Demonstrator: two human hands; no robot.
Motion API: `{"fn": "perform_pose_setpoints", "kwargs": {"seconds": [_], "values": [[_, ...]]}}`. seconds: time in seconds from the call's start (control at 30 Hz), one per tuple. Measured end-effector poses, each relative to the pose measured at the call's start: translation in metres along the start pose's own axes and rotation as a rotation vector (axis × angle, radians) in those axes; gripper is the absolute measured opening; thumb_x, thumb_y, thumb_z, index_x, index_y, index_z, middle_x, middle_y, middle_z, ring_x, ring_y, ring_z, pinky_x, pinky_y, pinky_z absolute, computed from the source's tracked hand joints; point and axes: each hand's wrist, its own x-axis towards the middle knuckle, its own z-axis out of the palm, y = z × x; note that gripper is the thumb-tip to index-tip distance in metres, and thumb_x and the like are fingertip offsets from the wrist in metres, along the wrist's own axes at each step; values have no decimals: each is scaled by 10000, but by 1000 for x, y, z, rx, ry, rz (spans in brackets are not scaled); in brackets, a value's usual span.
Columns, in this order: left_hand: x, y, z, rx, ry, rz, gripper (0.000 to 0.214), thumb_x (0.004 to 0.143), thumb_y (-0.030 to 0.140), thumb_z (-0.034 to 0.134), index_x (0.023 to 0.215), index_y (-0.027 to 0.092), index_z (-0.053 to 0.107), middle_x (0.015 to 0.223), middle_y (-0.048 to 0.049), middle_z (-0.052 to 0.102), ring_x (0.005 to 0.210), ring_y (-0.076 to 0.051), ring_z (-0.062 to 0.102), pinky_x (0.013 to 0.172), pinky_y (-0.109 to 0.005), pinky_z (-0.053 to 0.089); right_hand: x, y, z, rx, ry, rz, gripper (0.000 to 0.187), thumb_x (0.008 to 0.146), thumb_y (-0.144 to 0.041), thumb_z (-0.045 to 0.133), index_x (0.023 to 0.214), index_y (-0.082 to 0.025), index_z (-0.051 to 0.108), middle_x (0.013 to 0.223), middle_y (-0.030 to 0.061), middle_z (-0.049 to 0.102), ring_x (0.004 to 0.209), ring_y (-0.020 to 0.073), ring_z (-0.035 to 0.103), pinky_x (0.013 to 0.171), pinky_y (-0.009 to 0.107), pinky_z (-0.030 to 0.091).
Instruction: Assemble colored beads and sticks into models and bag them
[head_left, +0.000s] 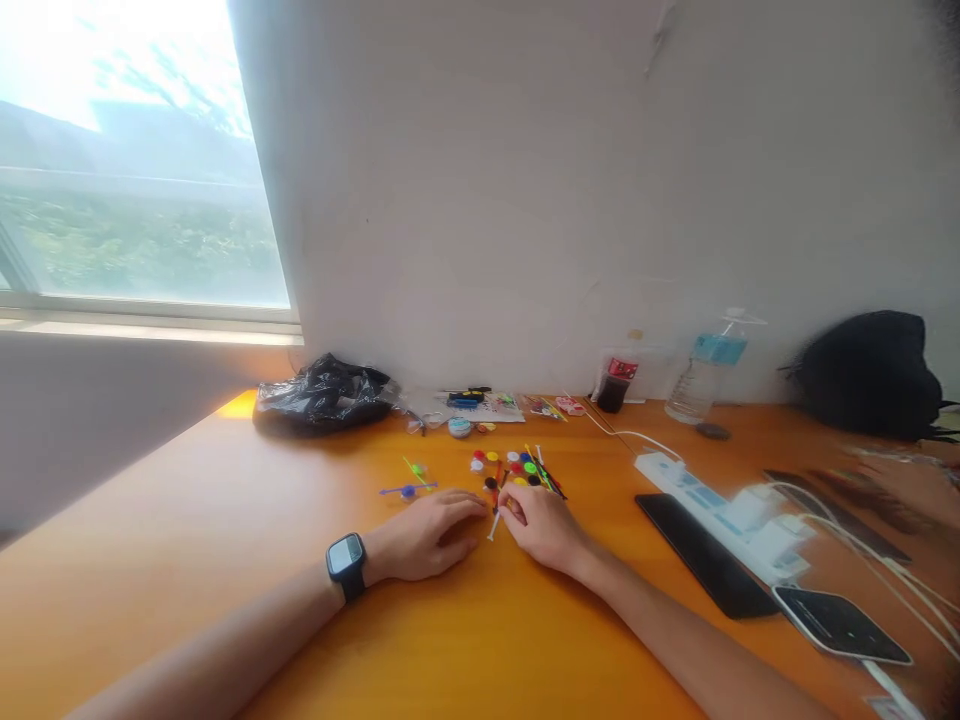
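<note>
My left hand (435,535) lies on the wooden table with its fingers stretched out and nothing in it; a dark smartwatch (345,560) is on that wrist. Beside it, the thumb and fingers of my right hand (540,522) are pinched on a thin white plastic arrow-like stick (493,526). Just beyond the right fingers, small round caps, among them a yellow cap (492,457) and a red cap (514,468), lie grouped with several coloured sticks (549,476). Past my left hand are a blue arrow-like stick with a round blue piece (407,492) and a green one (418,470).
A black plastic bag (326,395), small packets (487,405), a cola bottle (616,385) and a water bottle (705,370) stand along the wall. To the right are a white power strip (712,505), a black slab (705,555), a phone (840,622) with cables and a black bag (870,375).
</note>
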Motion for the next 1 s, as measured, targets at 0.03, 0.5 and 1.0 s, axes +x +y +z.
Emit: {"fn": "perform_pose_setpoints", "kwargs": {"seconds": [0.03, 0.5, 1.0], "values": [[-1, -1, 1, 17, 14, -21, 328, 996, 233, 563, 1321, 239, 611, 1273, -113, 692, 1181, -259, 660, 1020, -392, 536, -1, -1, 0, 3, 5, -16, 99, 931, -194, 561, 895, -208, 652, 651, -17, 618, 593, 144, 532, 605, 254, 303], [-2, -5, 5, 93, 100, -86, 378, 966, 328, 679, 1330, 255, 606, 1140, -72, 725, 1013, -221, 688, 879, -322, 537, -2, -2, 3, 307, 117, -255, 95, 1001, -207, 533, 934, -207, 600, 917, 31, 630, 861, 185, 592, 818, 301, 455], [-4, -1, 4, 285, 203, 52, 207, 1022, 399, 599, 1083, 222, 687, 890, -63, 747, 780, -192, 698, 698, -299, 492, -4, -14, -3, 242, 185, -351, 98, 1036, -216, 474, 967, -233, 543, 992, 69, 623, 986, 244, 574, 940, 395, 448]]}}
